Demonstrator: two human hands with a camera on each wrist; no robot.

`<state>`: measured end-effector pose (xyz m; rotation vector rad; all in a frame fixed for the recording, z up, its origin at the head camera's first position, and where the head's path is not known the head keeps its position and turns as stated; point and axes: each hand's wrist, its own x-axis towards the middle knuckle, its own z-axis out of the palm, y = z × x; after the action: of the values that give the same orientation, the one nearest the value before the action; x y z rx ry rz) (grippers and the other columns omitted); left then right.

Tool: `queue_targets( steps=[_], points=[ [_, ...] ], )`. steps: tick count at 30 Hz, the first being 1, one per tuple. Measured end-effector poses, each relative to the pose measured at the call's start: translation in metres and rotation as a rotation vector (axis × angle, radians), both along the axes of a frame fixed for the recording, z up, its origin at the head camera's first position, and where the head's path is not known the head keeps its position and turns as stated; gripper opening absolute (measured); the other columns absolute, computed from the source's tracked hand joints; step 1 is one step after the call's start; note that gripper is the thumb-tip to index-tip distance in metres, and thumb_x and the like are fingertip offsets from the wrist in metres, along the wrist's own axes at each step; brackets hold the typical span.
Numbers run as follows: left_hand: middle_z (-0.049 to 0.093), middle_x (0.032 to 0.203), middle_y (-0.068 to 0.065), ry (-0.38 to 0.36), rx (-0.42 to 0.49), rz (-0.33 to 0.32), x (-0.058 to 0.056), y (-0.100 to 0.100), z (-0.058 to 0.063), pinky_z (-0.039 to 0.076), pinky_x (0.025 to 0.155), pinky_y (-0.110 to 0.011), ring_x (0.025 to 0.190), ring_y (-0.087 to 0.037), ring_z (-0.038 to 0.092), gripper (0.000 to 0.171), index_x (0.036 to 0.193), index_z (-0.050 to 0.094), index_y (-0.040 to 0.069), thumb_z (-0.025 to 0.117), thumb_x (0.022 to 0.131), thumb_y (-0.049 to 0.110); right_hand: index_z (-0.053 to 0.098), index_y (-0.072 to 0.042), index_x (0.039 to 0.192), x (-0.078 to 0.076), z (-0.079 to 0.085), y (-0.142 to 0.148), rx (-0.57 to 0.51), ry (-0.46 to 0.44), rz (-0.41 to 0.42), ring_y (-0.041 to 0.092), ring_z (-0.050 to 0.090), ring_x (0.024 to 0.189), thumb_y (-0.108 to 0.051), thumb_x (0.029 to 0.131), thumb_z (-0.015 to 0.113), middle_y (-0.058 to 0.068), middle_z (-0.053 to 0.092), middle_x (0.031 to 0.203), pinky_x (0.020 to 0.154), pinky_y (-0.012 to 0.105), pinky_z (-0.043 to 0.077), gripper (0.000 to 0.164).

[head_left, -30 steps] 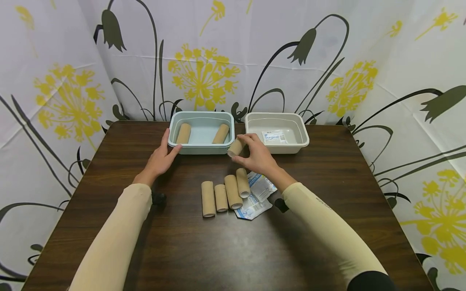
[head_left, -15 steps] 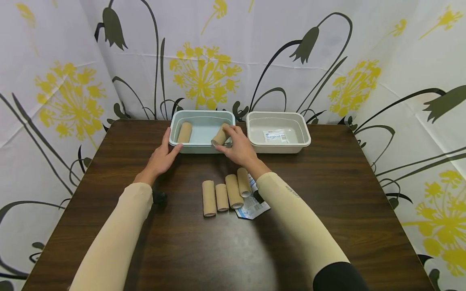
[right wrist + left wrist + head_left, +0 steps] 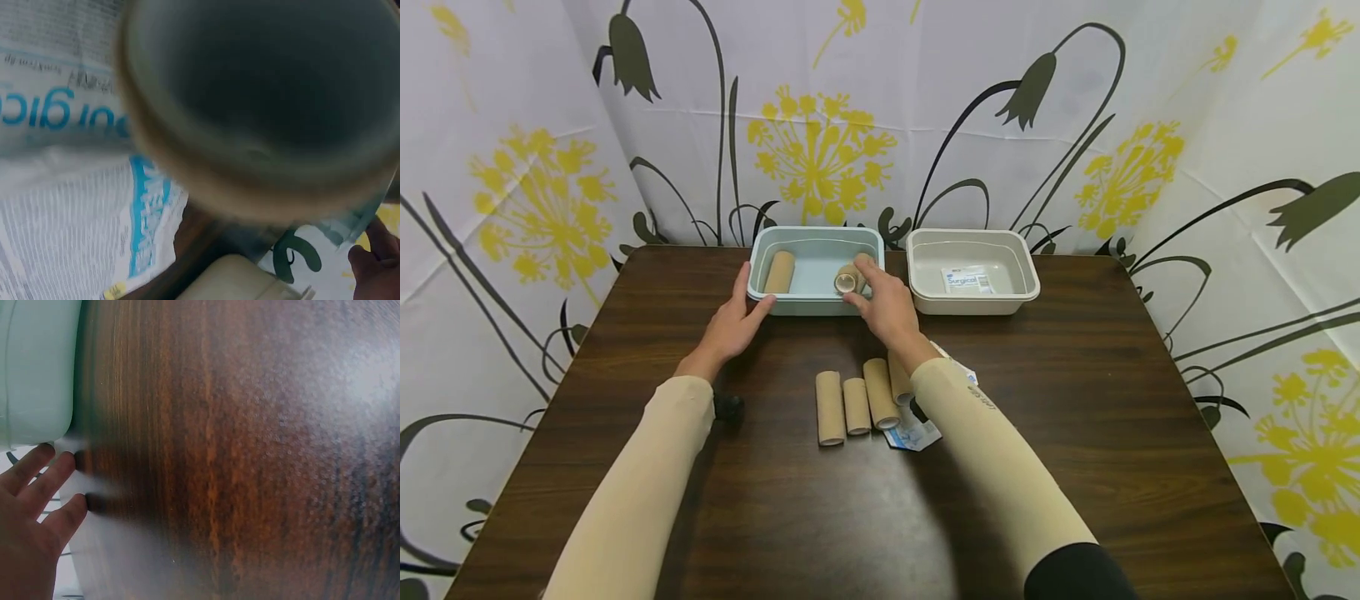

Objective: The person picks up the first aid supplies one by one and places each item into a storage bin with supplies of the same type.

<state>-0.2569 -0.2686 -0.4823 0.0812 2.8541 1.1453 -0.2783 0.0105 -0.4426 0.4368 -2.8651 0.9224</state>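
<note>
My right hand [image 3: 889,307] reaches into the right end of the pale blue tray [image 3: 816,308], its thumb and fingers around a cardboard tube [image 3: 846,280] whose round end faces me. That grip partly hides what lies behind it. Another cardboard tube [image 3: 780,272] lies in the tray's left end. My left hand [image 3: 728,327] rests against the tray's left side with straight fingers, the thumb at the near rim; in the left wrist view the fingers [image 3: 50,487] meet the tray's corner [image 3: 37,381].
Several cardboard tubes [image 3: 830,408] lie in a row on the brown table [image 3: 760,517]. Printed packets [image 3: 913,433] lie beside them, partly under my right forearm. A beige tray [image 3: 973,307] with a packet marked Surgical [image 3: 967,281] stands right of the blue one.
My right hand has carried the cardboard tube leftward from between the trays into the blue tray, then turned its end toward me. My left hand has stayed at the tray.
</note>
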Motion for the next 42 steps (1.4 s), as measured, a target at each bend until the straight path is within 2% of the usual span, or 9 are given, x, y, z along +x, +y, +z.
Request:
queue_targets(
  steps=[3,6,10,17,20,26,31,37,42],
  points=[
    [0.012,0.161,-0.021,0.0,-0.001,-0.001,-0.001,0.001,0.0,0.018,0.106,-0.069,0.139,-0.053,0.023,0.082,0.155,-0.016,0.034,0.036,0.099,0.063,0.057,-0.026,0.137,0.002,-0.002,0.0,0.005,-0.007,0.001,0.025,0.059,0.118,-0.037,0.087,0.075,0.001,0.061,0.133,0.094,0.04,0.047,0.054],
    [0.012,0.161,-0.021,0.001,-0.002,-0.002,-0.002,0.0,0.0,0.018,0.106,-0.069,0.139,-0.053,0.023,0.082,0.155,-0.017,0.035,0.036,0.099,0.063,0.051,-0.022,0.145,0.003,-0.003,0.001,0.023,-0.02,0.055,0.023,0.049,0.131,-0.035,0.09,0.073,0.001,0.053,0.143,0.11,0.037,0.033,0.061],
    [0.011,0.161,-0.022,0.002,-0.003,-0.001,-0.002,0.0,-0.001,0.017,0.107,-0.069,0.139,-0.053,0.023,0.082,0.155,-0.017,0.035,0.036,0.098,0.063,0.044,-0.017,0.149,0.004,-0.003,0.001,0.081,0.0,0.126,0.026,0.041,0.137,-0.035,0.094,0.067,0.007,0.05,0.145,0.118,0.04,0.014,0.062],
    [0.012,0.16,-0.022,0.002,0.006,-0.002,0.0,0.001,0.0,0.018,0.106,-0.069,0.139,-0.053,0.023,0.082,0.155,-0.017,0.034,0.037,0.099,0.062,0.021,-0.018,0.158,0.011,-0.006,-0.005,0.171,-0.012,0.254,0.017,0.034,0.142,-0.032,0.099,0.06,0.002,0.04,0.153,0.114,0.053,-0.009,0.073],
    [0.013,0.16,-0.022,0.008,0.005,-0.003,0.0,0.001,0.0,0.018,0.107,-0.068,0.139,-0.053,0.023,0.082,0.155,-0.016,0.034,0.037,0.099,0.062,0.021,-0.021,0.158,0.013,-0.007,-0.007,0.186,-0.03,0.291,0.017,0.028,0.145,-0.029,0.099,0.06,0.0,0.036,0.155,0.112,0.054,-0.014,0.071],
    [0.015,0.16,-0.023,0.018,0.001,-0.003,0.0,0.0,-0.001,0.019,0.107,-0.068,0.139,-0.052,0.024,0.081,0.155,-0.016,0.034,0.037,0.099,0.061,0.034,-0.023,0.154,0.016,-0.005,-0.003,0.203,-0.008,0.312,0.018,0.027,0.145,-0.03,0.099,0.061,0.0,0.04,0.153,0.113,0.053,-0.013,0.062],
    [0.014,0.16,-0.022,0.016,0.005,-0.003,0.0,0.0,-0.001,0.019,0.107,-0.068,0.139,-0.052,0.024,0.081,0.155,-0.016,0.034,0.037,0.099,0.061,0.039,-0.021,0.152,0.021,-0.002,0.01,0.147,0.038,0.321,0.015,0.032,0.142,-0.029,0.098,0.062,0.0,0.042,0.152,0.115,0.051,-0.007,0.059],
    [0.014,0.16,-0.022,0.007,0.016,-0.003,-0.001,0.0,0.0,0.018,0.107,-0.068,0.139,-0.052,0.024,0.082,0.155,-0.016,0.036,0.037,0.099,0.062,0.047,-0.013,0.147,0.029,0.003,0.037,0.015,0.083,0.364,0.02,0.039,0.138,-0.023,0.096,0.066,0.005,0.046,0.148,0.117,0.049,0.011,0.055],
    [0.014,0.16,-0.023,0.009,0.015,-0.006,0.001,0.0,-0.001,0.019,0.106,-0.068,0.138,-0.053,0.024,0.082,0.156,-0.015,0.033,0.037,0.099,0.062,0.049,-0.013,0.145,0.038,0.008,0.062,-0.025,0.011,0.417,0.023,0.043,0.134,-0.027,0.094,0.068,0.005,0.048,0.145,0.11,0.043,0.032,0.056]
  ],
)
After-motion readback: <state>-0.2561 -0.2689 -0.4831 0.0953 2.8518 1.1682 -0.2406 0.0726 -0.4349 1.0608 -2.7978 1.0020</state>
